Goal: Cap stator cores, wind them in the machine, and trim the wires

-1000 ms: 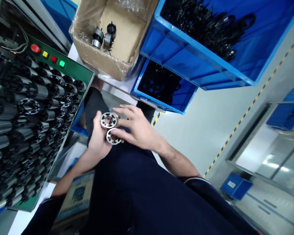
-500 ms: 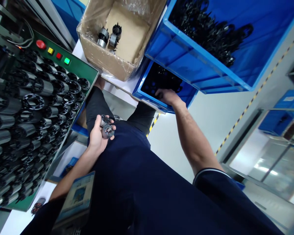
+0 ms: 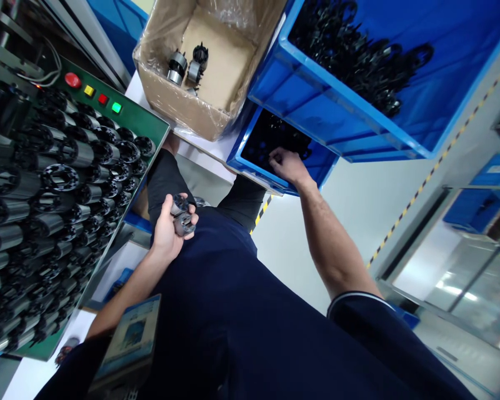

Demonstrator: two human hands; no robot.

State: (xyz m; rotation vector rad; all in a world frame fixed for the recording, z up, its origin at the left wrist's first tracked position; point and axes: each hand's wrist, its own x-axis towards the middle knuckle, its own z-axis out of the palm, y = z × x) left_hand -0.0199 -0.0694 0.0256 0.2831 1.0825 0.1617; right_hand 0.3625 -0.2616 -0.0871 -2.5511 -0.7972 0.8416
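Observation:
My left hand (image 3: 167,230), held over my lap, is closed around two short metal cylinders (image 3: 184,223) with dark slotted ends, lying side by side in the fingers. My right hand (image 3: 286,165) reaches over the near rim of a small blue bin (image 3: 266,176). Its fingers are bent and pinched at the dark contents; whatever lies between them is too small or hidden to make out. Black plastic parts (image 3: 270,133) fill the bin, though single pieces hardly show in the shadow.
A cardboard box (image 3: 183,108) lined with clear plastic holds a few cylinders. Beside it a large blue crate (image 3: 337,105) of black parts overhangs the small bin. At left, many cylinders (image 3: 60,178) stand stacked on a green machine bed (image 3: 150,119) with coloured buttons.
My right hand has lifted slightly and turned within the bin, its fingers now more drawn together. The left hand keeps the two cylinders, tilted a little. The whole view has shifted slightly.

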